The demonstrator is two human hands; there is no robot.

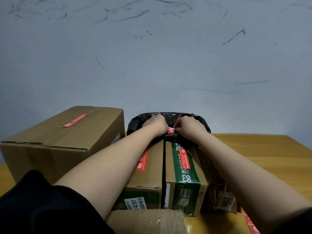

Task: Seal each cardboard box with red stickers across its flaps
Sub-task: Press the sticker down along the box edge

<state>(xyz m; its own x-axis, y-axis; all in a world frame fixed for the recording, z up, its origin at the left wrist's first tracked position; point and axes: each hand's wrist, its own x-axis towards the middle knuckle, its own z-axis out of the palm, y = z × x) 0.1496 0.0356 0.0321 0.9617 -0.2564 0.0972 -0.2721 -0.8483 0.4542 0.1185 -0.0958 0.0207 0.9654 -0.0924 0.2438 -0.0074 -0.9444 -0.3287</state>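
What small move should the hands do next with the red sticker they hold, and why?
Probably finish peeling the small red sticker, then bring it toward the brown cardboard boxes. Both the left hand and right hand pinch it above the black plastic bag, so it is stuck on nothing yet.

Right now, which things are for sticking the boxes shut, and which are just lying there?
For the job:
both hands, left hand, right hand, holding a red sticker
big box
middle box
green-taped box
spare stickers

Just there:
black bag
table
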